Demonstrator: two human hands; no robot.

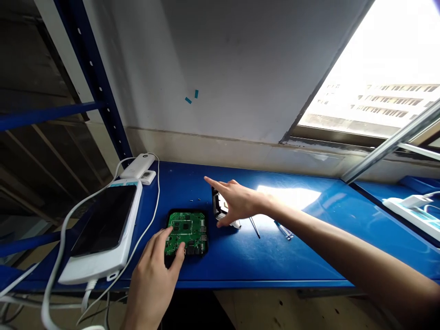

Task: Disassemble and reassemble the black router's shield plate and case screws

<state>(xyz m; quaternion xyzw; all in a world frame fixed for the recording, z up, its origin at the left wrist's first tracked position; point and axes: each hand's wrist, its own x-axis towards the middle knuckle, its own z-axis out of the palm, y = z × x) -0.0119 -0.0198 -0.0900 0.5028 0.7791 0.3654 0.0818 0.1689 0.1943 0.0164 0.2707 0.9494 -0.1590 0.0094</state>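
Note:
A green circuit board [185, 231] lies in a black square casing [206, 250] near the front edge of the blue surface. My left hand [154, 263] is open at its lower left, with thumb and forefinger spread over the board's edge. To the right, my right hand [240, 200] reaches across with its forefinger stretched out and its thumb apart. Under it sits a black-and-white part [217, 205], largely hidden by the hand; I cannot tell whether they touch. Tiny screws [195, 200] lie just behind the board.
A thin metal tool [255, 228] and some slender clear-handled tools [283, 230] lie right of my right hand. At left, a dark-screened phone [106, 220] rests on a white device [96, 270] with cables. A white power strip [412, 213] stands far right.

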